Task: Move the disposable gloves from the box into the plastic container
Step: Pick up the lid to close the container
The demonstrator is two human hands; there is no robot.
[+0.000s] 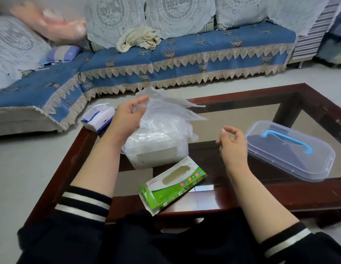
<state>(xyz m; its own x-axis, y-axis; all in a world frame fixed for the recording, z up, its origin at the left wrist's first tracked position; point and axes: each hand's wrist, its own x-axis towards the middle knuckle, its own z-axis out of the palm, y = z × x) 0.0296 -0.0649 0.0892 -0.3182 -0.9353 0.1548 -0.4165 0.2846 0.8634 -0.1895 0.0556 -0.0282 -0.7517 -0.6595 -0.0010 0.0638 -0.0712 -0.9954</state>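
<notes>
Head view takes in a long sofa (185, 52) under a blue patterned cover with a lace fringe and white lace over its back cushions; a crumpled beige cloth (139, 40) lies on the seat and a striped pillow (60, 54) sits at the left corner. Nearer stands a dark wood coffee table (242, 92) with a glass top. On its right side rests a clear lid (289, 151) with a blue handle, well apart from the translucent plastic container (156, 151) at the table's middle. A loose bundle of thin clear disposable gloves (166, 115) rises from the container's open top, and the left hand (127, 119) pinches the bundle's upper edge between thumb and fingers. The right hand (231, 143) hangs just to the right of the container, fingers loosely curled, holding nothing. In front of the container lies the green and white glove box (171, 185), flat on its side with an oval dispensing slot on top and its end flap open; a row of small coloured icons and some print show on it, too small to read. A white and blue carton (98, 117) sits at the table's far left corner, its flap raised, with no legible writing.
</notes>
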